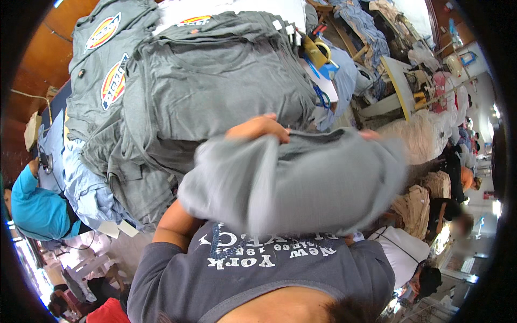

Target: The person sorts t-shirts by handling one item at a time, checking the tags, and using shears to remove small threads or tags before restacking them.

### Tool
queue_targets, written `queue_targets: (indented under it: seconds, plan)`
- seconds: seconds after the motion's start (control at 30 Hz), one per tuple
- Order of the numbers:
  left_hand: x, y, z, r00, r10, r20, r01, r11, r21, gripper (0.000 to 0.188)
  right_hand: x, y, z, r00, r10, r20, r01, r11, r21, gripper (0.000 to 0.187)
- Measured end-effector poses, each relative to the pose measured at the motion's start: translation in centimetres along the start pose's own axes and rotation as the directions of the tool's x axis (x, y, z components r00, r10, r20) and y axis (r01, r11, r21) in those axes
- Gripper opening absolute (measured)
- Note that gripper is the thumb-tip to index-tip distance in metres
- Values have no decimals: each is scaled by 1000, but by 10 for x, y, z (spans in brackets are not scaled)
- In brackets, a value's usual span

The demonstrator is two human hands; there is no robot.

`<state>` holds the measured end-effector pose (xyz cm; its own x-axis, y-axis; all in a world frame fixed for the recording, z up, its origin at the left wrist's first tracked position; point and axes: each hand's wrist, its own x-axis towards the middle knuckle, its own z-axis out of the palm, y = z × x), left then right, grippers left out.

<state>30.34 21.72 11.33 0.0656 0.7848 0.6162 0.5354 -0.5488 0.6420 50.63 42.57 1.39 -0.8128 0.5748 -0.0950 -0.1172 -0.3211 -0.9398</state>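
Observation:
A grey T-shirt [323,183] is held up in front of my chest, its lower part smeared by motion. My left hand [258,129] is closed on its upper edge, the fingers curled over the cloth. At the other end of that edge, only the fingertips of my right hand [369,135] show, gripping the cloth; the rest is hidden behind it. Just beyond my hands, a thick stack of grey T-shirts [231,81] lies on the table. Shirts with a round red, yellow and white print [114,83] lie at the far left.
Right of the stack are a tape dispenser [322,56] and blue-handled scissors [322,97]. Light-blue cloth [89,177] hangs at the left, near a person in a blue sleeve [35,202]. Clear plastic bags [420,137] and other people are at the right.

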Motion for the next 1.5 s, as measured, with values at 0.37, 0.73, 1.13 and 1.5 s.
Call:
queue_targets:
  seconds: [0.37, 0.73, 1.13, 1.5]
  plan:
    - [-53, -132, 111, 455, -732, 506, 827, 558, 64, 34, -47, 45, -92, 910, 409, -67, -413, 883, -222, 54]
    - [-37, -66, 14, 636, -768, -70, 385, 395, -834, 28, 0, -56, -71, 988, 2, 154, -40, 968, 246, 36]
    - [-82, -14, -7, 535, -812, -233, 341, 460, -820, 35, 21, -78, -41, 946, 208, 250, -231, 971, 68, 41]
    - [-44, -61, 28, 851, -518, -86, 525, 835, 163, 75, 59, -54, 59, 723, 571, 388, 227, 334, -915, 62]
